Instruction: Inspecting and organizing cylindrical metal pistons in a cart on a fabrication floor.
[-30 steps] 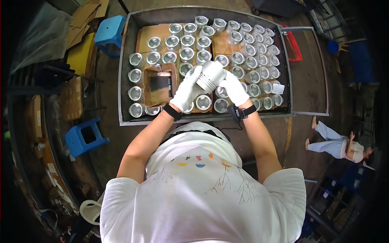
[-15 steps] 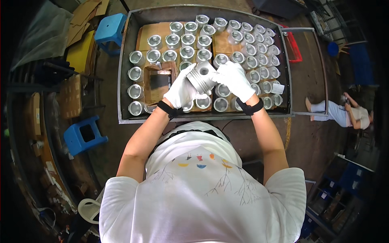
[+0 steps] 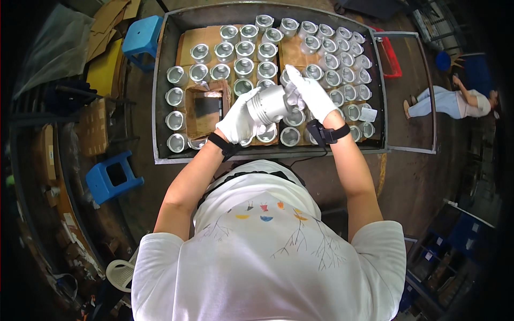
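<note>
Here's the piston (image 3: 269, 104), held up over the near-middle part of the bin (image 3: 182, 160), lying tilted between two white gloves! The left hand (image 3: 239, 122) has it, fingers curled around the grooved end. The right hand (image 3: 315, 99) is at the other end, spread flat with fingers stretched out and pointing up and away; whether its palm presses the metal, one can't tell. Rows of other pistons (image 3: 244, 67) stand all around below, and the open box (image 3: 201, 125) sits just left of the left hand. Off to the right, another person (image 3: 450, 101) is on the floor side!
</note>
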Tool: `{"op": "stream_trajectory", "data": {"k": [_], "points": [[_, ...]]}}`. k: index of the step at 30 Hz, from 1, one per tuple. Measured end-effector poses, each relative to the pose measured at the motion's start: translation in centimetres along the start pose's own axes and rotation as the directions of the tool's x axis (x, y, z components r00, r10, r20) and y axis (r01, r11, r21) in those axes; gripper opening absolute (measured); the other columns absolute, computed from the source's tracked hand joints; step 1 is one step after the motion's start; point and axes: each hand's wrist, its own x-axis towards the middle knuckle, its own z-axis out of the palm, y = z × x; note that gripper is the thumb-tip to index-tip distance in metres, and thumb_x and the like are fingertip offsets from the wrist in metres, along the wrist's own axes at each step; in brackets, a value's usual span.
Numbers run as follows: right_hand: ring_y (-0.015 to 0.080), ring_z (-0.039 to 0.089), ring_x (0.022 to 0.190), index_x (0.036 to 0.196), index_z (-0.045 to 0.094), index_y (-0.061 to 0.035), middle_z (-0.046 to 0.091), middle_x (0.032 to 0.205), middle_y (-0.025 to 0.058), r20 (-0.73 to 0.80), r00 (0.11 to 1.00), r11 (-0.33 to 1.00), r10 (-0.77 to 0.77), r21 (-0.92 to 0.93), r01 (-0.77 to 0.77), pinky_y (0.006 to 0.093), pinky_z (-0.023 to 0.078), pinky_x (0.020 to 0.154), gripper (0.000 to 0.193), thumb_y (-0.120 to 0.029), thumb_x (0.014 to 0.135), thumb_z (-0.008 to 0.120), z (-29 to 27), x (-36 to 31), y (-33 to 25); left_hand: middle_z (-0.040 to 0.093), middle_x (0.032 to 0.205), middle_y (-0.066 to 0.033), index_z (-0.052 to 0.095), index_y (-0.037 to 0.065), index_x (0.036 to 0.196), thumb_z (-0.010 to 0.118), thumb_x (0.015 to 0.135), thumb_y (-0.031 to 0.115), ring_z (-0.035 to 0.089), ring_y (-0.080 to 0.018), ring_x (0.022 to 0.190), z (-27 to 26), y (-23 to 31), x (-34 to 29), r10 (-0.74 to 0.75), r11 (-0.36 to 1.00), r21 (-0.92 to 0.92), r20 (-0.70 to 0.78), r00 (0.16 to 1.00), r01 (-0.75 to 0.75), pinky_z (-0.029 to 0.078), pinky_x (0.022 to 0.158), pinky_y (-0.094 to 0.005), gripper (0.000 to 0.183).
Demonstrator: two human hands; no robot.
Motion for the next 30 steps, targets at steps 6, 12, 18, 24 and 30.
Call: {"op": "stream_trajectory", "data": {"k": [6, 12, 18, 24, 30], "points": [[0.0051, 0.057, 0.058, 0.075, 0.072, -0.0049, 0.071, 0.069, 0.0038, -0.079, 0.997, 0.995, -0.019, 0.1, 0.027, 0.0218, 0.04, 0.048, 0.056, -0.051, 0.1, 0.051, -3.6, 0.1, 0.8, 0.069, 0.112, -0.0178, 0.055, 0.005, 0.129, 0.034, 0.104, 0.04, 0.072, -0.031, 0.085, 2.4, 0.1, 0.9, 0.174, 0.967, 0.197, -0.057, 0.983, -0.159, 0.058, 0.051, -0.0317, 0.048], [0.0058, 0.055, 0.056, 0.084, 0.072, -0.0032, 0.068, 0.07, 0.0011, -0.02, 1.0, 1.0, -0.018, 0.018, 0.018, 0.0221, 0.04, 0.049, 0.051, -0.049, 0.099, 0.055, -4.0, 0.3, 2.3, 0.069, 0.112, -0.0179, 0.058, 0.005, 0.123, 0.038, 0.101, 0.042, 0.07, -0.0282, 0.077, 1.5, 0.3, 3.2, 0.196, 0.965, 0.192, -0.086, 0.977, -0.177, 0.055, 0.048, -0.0332, 0.047], [0.0047, 0.053, 0.055, 0.105, 0.069, -0.0028, 0.065, 0.076, 0.0006, 0.162, 0.973, 0.986, 0.162, 0.006, -0.165, 0.0207, 0.038, 0.048, 0.038, -0.04, 0.096, 0.063, -3.8, 1.5, 2.0, 0.068, 0.113, -0.0095, 0.056, 0.009, 0.126, 0.041, 0.102, 0.044, 0.07, -0.0252, 0.089, 0.1, 0.2, 7.0, 0.242, 0.963, 0.153, -0.132, 0.961, -0.222, 0.057, 0.061, -0.0332, 0.045], [0.0057, 0.054, 0.049, 0.111, 0.067, -0.004, 0.067, 0.079, 0.0013, 0.286, 0.949, 0.894, 0.13, 0.38, -0.237, 0.0185, 0.035, 0.041, 0.023, -0.018, 0.093, 0.064, -6.9, 5.9, 9.4, 0.061, 0.13, -0.0109, 0.045, 0.017, 0.142, 0.042, 0.102, 0.052, 0.067, -0.0311, 0.107, -1.1, 0.3, 8.6, 0.022, 1.0, 0.021, 0.005, 1.0, -0.022, 0.061, 0.082, -0.0456, 0.053], [0.0097, 0.063, 0.06, 0.101, 0.068, -0.0055, 0.069, 0.081, 0.0027, 0.069, 0.998, 0.969, 0.016, 0.246, -0.032, 0.0244, 0.046, 0.049, 0.018, -0.02, 0.091, 0.069, -12.3, 15.1, 10.3, 0.057, 0.13, -0.0191, 0.044, 0.009, 0.138, 0.05, 0.1, 0.051, 0.064, -0.0309, 0.106, -1.0, -0.7, 8.2, 0.009, 0.999, 0.053, -0.024, 1.0, -0.008, 0.055, 0.079, -0.0376, 0.057]]}}
